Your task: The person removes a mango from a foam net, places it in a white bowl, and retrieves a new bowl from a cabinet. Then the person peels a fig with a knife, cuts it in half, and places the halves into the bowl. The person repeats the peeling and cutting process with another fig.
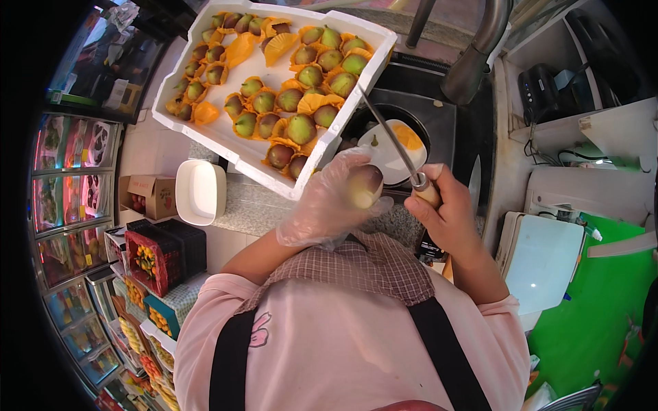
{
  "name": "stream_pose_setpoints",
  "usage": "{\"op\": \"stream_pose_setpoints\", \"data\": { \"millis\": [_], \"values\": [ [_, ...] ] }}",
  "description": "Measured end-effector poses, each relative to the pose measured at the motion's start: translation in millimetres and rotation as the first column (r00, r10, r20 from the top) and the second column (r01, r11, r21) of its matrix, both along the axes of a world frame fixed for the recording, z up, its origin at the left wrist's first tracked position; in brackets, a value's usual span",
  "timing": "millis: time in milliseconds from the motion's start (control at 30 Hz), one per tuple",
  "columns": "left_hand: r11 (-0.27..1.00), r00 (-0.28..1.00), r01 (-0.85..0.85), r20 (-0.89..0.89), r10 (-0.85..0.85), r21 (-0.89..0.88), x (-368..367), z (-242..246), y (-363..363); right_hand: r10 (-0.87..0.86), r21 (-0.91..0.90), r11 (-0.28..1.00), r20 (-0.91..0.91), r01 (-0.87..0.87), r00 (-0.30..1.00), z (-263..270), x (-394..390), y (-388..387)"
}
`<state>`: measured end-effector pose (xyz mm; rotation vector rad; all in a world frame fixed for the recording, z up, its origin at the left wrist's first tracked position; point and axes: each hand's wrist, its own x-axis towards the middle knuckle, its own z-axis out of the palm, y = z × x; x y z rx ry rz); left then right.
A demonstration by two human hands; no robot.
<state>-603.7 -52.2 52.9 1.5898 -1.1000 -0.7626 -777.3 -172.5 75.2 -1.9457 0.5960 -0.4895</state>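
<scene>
My left hand (pixel 321 203), in a clear plastic glove, holds a fig (pixel 366 186) with a purple-brown top and a pale, light underside. My bare right hand (pixel 450 205) grips the wooden handle of a narrow-bladed knife (pixel 393 136). Its blade slants up and left, apart from the fig, over a black round basin (pixel 428 136). Inside the basin lie a white dish (pixel 383 174), an orange paper wrapper (pixel 408 137) and a small fig stem (pixel 375 140). Beyond my left hand, a white foam box (pixel 234 149) holds many figs (pixel 302 128) in orange paper cups, some cups vacant.
A dark faucet (pixel 470 72) rises behind the black sink (pixel 442 120). Another knife blade (pixel 475 177) lies at the sink's right side. A white plastic tub (pixel 200 192) stands left, near a cardboard box (pixel 159 198) and fruit crates (pixel 180 249). White boards (pixel 545 262) stand at right.
</scene>
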Motion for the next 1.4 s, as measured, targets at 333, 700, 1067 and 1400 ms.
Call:
{"op": "stream_pose_setpoints", "data": {
  "millis": [333, 700, 1067, 1400],
  "values": [
    [0.958, 0.908, 0.274, 0.304, -0.288, 0.087, 9.5, 27.5, -0.7, 0.122, -0.24, 0.964, 0.024, -0.113, 0.992, 13.8, 24.4, -1.0],
    [0.97, 0.855, 0.24, 0.478, -0.2, -0.024, 10.6, 10.2, 2.1, 0.152, -0.475, 0.876, 0.113, -0.081, 0.982, 1.1, 31.4, -0.5],
    [0.991, 0.945, 0.132, 0.303, -0.123, -0.008, 7.1, 12.3, 1.7, -0.063, 0.249, 0.968, 0.102, 0.036, 0.993, 0.0, 30.5, 2.0],
    [0.975, 0.99, 0.133, 0.07, -0.122, -0.179, 10.8, 4.0, 7.1, -0.248, 0.805, 0.586, 0.291, -0.097, 0.924, -17.2, 35.2, -7.6]
  ]
}}
